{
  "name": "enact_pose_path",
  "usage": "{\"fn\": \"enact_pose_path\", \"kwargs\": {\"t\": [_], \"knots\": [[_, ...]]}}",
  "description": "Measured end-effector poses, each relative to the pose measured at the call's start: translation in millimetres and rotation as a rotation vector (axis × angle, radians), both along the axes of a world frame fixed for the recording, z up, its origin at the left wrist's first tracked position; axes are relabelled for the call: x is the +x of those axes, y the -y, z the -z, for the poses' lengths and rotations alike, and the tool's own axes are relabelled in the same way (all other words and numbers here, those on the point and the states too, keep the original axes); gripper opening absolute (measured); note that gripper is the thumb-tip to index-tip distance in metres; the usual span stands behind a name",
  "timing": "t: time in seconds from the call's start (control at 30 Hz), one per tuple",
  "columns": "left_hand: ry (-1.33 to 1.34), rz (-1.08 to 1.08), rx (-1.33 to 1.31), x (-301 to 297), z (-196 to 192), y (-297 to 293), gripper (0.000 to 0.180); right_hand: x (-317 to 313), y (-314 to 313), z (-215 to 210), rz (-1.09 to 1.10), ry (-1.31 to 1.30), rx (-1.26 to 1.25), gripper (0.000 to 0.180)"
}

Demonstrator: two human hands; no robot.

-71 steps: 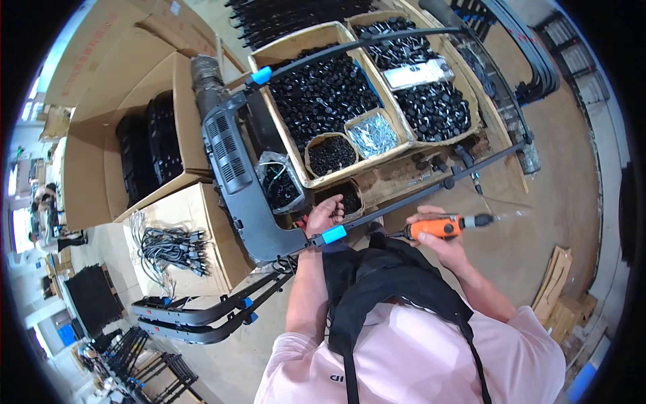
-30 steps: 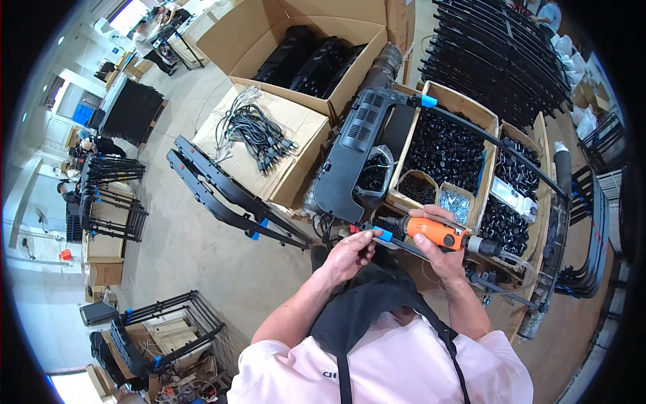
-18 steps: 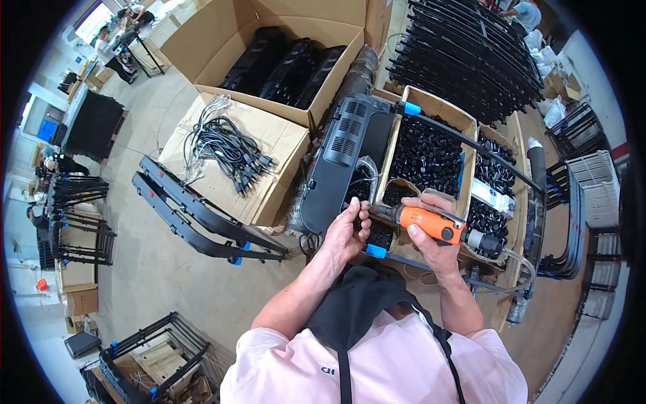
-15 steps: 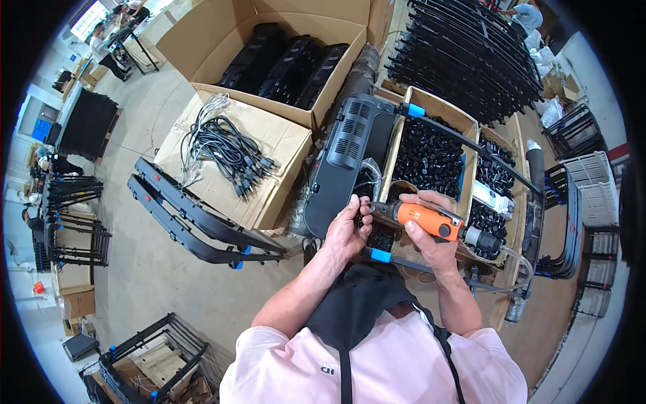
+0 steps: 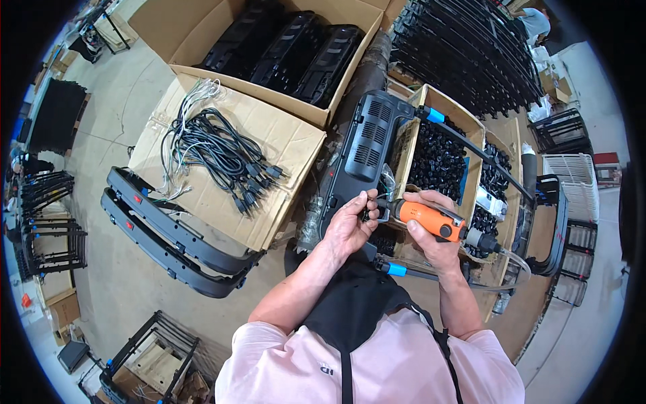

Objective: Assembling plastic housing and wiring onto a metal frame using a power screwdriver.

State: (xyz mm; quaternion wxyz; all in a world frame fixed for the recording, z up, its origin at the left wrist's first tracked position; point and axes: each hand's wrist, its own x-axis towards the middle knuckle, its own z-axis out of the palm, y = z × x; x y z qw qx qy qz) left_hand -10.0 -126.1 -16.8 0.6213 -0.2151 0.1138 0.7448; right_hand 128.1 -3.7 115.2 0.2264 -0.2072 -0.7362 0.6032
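Note:
An orange air screwdriver (image 5: pixel 429 219) lies in my right hand (image 5: pixel 439 246), fingers wrapped round its body, nose pointing left. From its rear end a clear hose (image 5: pixel 519 273) curves down. At the driver's tip my left hand (image 5: pixel 350 225) is closed, palm up, thumb and fingertips together; small dark bits show in its fingers, too small to name. Just beyond my left hand lies a long black plastic housing (image 5: pixel 367 145) with vent slots, fixed along a black tube frame (image 5: pixel 468 143) with blue tape. Loose wires (image 5: pixel 387 178) show at the housing's right edge.
Bins of small black parts (image 5: pixel 437 158) stand right of the housing. At left, a carton (image 5: pixel 296 161) carries a bundle of black cables (image 5: pixel 229 151); an open box (image 5: pixel 323 114) of black housings stands behind. Curved black frames (image 5: pixel 171 242) lean at left, with stacked black tubes (image 5: pixel 464 54) far right.
The view has shifted, so the cartons and leaning frames look nearer and farther left. My left fingers remain at the screwdriver's tip, and my right hand keeps its hold.

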Motion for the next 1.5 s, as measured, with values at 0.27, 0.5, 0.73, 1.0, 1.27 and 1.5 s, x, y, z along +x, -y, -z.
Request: {"fn": "enact_pose_path", "kwargs": {"t": [0.27, 0.5, 0.73, 1.0, 1.27, 1.5], "knots": [[0.026, 0.005, 0.018, -16, 2, -6, 0.029, -33, -2, -6, 0.023, 0.094, -0.040, 0.056], [0.047, -0.090, 0.000, -37, 4, -23, 0.033, -72, -8, -3, 0.047, 0.148, 0.025, 0.055], [-0.086, -0.034, -0.211, -35, 10, -33, 0.036, -117, -22, 17, 0.047, 0.144, 0.008, 0.053], [-0.112, -0.064, -0.236, -33, 16, -40, 0.033, -136, -24, 24, -0.021, 0.204, -0.002, 0.049], [-0.094, -0.064, -0.264, -32, 17, -41, 0.030, -148, -28, 29, -0.062, 0.302, 0.028, 0.046], [-0.174, -0.084, -0.232, -29, 19, -37, 0.032, -153, -33, 30, -0.173, 0.347, 0.081, 0.037]]}}
